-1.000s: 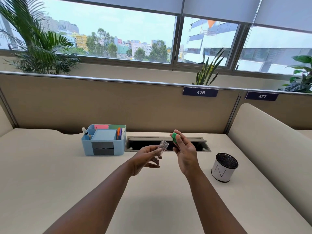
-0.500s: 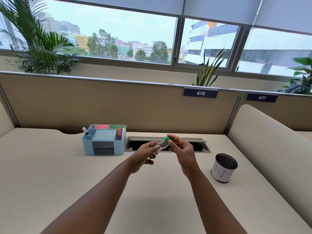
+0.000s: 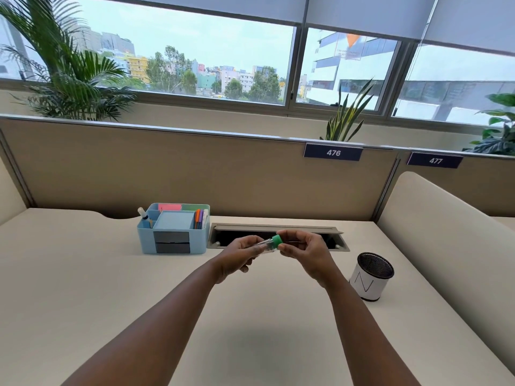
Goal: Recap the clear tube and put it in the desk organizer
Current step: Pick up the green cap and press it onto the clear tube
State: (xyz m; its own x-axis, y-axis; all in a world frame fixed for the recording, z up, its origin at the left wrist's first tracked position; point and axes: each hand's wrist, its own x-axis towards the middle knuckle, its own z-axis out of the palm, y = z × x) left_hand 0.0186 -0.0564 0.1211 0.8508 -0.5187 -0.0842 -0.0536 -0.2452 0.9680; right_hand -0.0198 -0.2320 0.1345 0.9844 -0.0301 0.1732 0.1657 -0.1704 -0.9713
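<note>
Above the middle of the desk, my left hand (image 3: 237, 254) grips the body of the clear tube (image 3: 265, 244), which lies tilted with its mouth pointing up and right. A green cap (image 3: 277, 240) sits on that end, pinched between the thumb and fingers of my right hand (image 3: 305, 252). Much of the tube is hidden inside my left fingers. The light blue desk organizer (image 3: 174, 228) stands to the left of my hands, near the back partition, with two grey drawers in front and pens and sticky notes in its compartments.
A recessed cable tray (image 3: 278, 236) with an open lid lies just behind my hands. To the right stands a white cup with a black mesh rim (image 3: 370, 277). A padded divider (image 3: 446, 232) bounds the desk on the right, and a partition runs along the back.
One second ago the green cap was apart from the tube in my right hand. My right hand brought it to the tube's open end, and now it sits on the tube.
</note>
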